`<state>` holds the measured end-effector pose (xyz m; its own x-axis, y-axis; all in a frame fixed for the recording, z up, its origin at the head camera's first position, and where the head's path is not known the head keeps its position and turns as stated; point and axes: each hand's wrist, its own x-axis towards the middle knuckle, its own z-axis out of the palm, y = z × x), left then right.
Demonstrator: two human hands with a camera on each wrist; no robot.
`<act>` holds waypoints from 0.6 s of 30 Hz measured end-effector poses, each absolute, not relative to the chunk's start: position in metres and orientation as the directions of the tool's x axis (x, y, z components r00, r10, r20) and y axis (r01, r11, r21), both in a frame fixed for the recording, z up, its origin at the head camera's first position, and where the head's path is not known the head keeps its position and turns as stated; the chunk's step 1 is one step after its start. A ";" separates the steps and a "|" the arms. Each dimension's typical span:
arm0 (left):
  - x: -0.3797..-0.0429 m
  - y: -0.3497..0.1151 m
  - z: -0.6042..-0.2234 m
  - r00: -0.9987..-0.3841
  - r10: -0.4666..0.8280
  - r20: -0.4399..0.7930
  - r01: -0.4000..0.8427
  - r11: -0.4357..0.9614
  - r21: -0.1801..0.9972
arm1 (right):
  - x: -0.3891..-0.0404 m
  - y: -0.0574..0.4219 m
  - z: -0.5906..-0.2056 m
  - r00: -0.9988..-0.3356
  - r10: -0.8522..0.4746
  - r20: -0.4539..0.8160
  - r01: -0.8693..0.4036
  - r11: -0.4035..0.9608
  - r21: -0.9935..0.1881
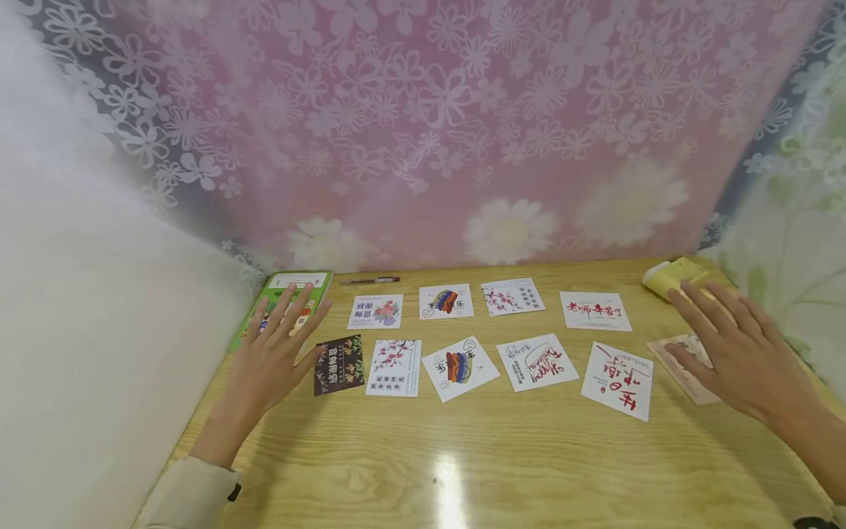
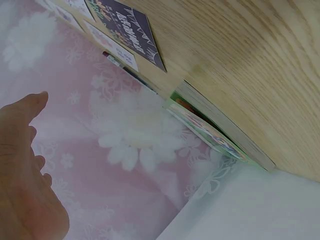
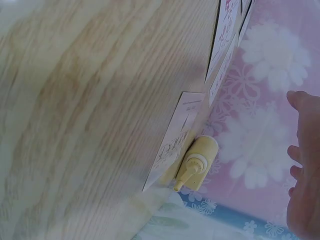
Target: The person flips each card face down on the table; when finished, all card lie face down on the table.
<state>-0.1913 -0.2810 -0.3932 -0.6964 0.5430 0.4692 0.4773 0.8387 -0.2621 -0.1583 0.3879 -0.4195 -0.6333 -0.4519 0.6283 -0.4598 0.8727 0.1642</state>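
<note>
My left hand (image 1: pixel 267 367) is raised palm down at the left, fingers spread, holding nothing. In the head view it overlaps a green book (image 1: pixel 322 285) and the edge of a dark card (image 1: pixel 339 365) with floral print. At the right, my right hand (image 1: pixel 750 356) hovers with fingers spread, also holding nothing. It partly hides a pale pinkish card (image 1: pixel 684 382) and stands near a yellow pump bottle (image 3: pixel 197 160) lying on its side. Between the hands, several square greeting cards lie in two rows, among them a plum-blossom card (image 1: pixel 393 367) and a "Happy Birthday" card (image 1: pixel 537 362).
A pen (image 1: pixel 370 280) lies at the back beside the book. The wooden table (image 1: pixel 396 455) meets a pink flowered curtain (image 1: pixel 423 147) behind, a white wall (image 1: pixel 99 294) at the left and a leaf-patterned sheet (image 1: pixel 793 242) at the right.
</note>
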 end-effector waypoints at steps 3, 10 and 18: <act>-0.193 -0.277 -0.395 -0.696 0.553 0.457 0.496 0.831 -0.251 | -0.158 0.390 -0.423 -0.612 -0.456 0.646 -0.469 0.867 0.168; -0.195 -0.272 -0.396 -0.703 0.563 0.434 0.500 0.826 -0.260 | -0.161 0.388 -0.424 -0.557 -0.467 0.687 -0.476 0.857 0.197; -0.191 -0.271 -0.399 -0.712 0.556 0.429 0.487 0.831 -0.269 | -0.155 0.388 -0.422 -0.549 -0.487 0.679 -0.486 0.847 0.214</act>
